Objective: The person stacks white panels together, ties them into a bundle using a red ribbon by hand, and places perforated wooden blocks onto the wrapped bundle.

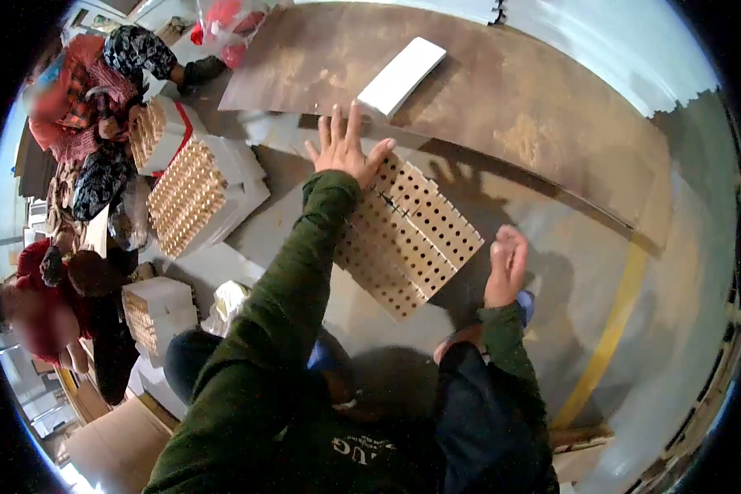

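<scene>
A tan board with rows of round holes (420, 226) lies tilted in front of me, between my hands. My left hand (346, 152) is at its upper left corner with the fingers spread, the thumb by the board's top edge. Past the fingertips, a white flat box (403, 76) rests on a large brown board (535, 123). My right hand (506, 263) is off the right side of the perforated board, its fingers curled; whether anything small is inside them cannot be made out.
At the left, white stacks with tan ridged faces (188, 198) stand near two seated people (90, 99) (49, 305). A clear bag with red things (226, 25) lies at the top. Yellow tape (609, 337) crosses the floor at right.
</scene>
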### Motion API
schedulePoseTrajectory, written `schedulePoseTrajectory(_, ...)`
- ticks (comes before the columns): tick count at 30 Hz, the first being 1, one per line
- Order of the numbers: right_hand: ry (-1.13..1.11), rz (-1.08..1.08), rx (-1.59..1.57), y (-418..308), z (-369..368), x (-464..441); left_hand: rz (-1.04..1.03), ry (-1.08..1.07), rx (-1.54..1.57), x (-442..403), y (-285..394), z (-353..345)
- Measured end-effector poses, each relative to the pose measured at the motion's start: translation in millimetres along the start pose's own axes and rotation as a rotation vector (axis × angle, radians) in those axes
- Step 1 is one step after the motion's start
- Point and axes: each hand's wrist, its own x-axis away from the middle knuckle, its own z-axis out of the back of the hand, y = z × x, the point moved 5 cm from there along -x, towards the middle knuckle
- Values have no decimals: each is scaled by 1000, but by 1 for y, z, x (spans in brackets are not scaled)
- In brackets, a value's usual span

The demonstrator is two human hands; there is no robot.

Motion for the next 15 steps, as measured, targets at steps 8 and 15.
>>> schedulePoseTrajectory(8, -428, 610, 669, -92, -82, -34, 194, 487, 828, 108, -82, 15)
schedulePoseTrajectory(15, -793, 53, 957, -55, -132, -51, 474, -147, 1562, 186, -57, -55)
